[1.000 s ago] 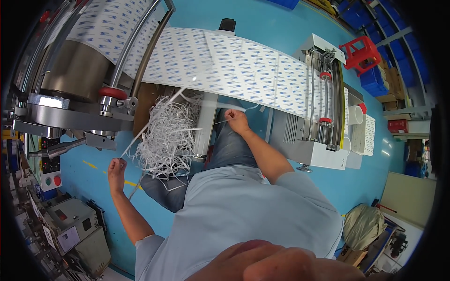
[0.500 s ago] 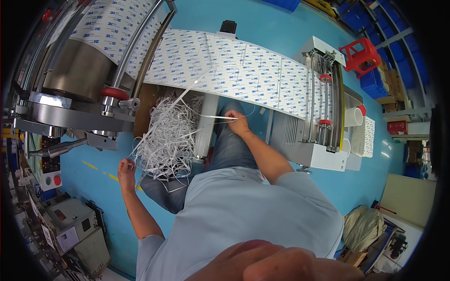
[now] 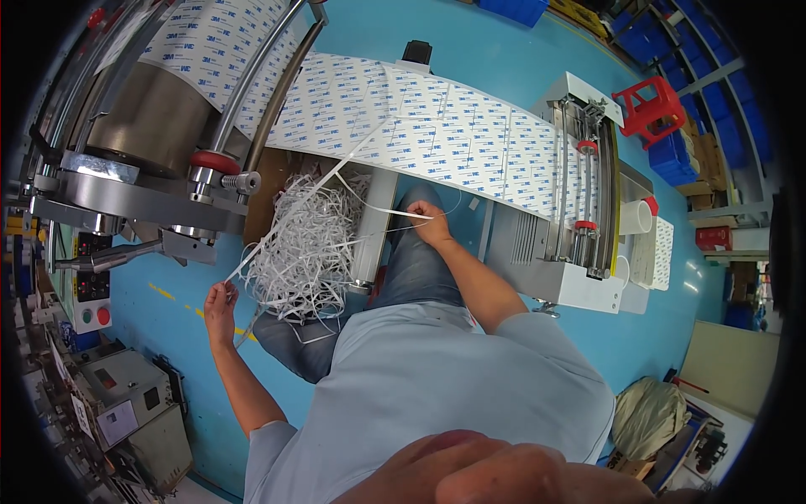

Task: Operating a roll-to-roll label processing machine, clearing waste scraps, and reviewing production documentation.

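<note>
My left hand [image 3: 220, 314], low on the left beside the heap of strips, is closed in a pinch on a narrow white strip [image 3: 260, 244]. The strip runs up in a slanting line past the heap to the printed sheet. Between my knees and the sheet, my right hand [image 3: 431, 225] pinches another thin white strip [image 3: 378, 209], which comes from the left near the sheet's edge. The wide white sheet with blue print [image 3: 336, 105] stretches across the machine. Below it lies a tangled heap of white strips [image 3: 306, 260], partly over my left leg.
A steel roller [image 3: 151, 122] and metal bars of the machine stand at left. To the right is a grey-white unit with rods and red collars [image 3: 585, 227]. A pale roller [image 3: 370, 244] lies beside the heap. A red stool [image 3: 651, 109] and blue bins [image 3: 672, 155] stand far right.
My left hand has moved slightly left and up, and the strip from it now shows as a straighter line to the sheet. My right hand has barely shifted, still pinching its strip.
</note>
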{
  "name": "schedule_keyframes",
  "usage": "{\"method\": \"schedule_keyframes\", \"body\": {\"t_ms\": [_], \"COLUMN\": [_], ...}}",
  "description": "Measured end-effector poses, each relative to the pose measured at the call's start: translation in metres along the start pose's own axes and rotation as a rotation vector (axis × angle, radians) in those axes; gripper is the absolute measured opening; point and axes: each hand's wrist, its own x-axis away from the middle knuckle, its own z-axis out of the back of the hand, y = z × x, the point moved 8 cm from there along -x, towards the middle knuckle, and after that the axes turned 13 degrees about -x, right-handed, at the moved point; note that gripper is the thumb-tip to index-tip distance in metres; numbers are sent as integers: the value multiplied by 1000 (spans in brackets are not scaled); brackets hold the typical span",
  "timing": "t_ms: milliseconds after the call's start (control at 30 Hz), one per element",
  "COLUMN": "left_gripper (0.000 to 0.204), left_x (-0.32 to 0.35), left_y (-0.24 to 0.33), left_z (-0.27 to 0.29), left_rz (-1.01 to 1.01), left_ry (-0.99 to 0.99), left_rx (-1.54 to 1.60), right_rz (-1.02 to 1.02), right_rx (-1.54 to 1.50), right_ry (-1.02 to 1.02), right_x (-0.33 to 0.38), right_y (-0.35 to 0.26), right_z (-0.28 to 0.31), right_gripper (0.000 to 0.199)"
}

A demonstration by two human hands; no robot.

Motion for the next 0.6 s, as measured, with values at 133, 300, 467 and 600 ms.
{"method": "schedule_keyframes", "body": {"t_ms": [133,300,467,600], "left_gripper": [21,18,23,23], "left_x": [3,-9,5,1], "left_y": [7,3,13,20], "left_z": [-4,-1,-23,-40], "left_rz": [-14,-91,-57,-48], "left_ry": [0,-50,-65,-105], "left_rx": [30,2,-24,-31], "right_rz": [20,151,71,20], "right_rx": [5,17,53,33], "right_ry": [21,19,-12,12], "right_x": [2,-8,-18,-14], "right_y": [3,14,19,16], "right_z": [7,7,11,29], "right_gripper": [7,4,7,12]}}
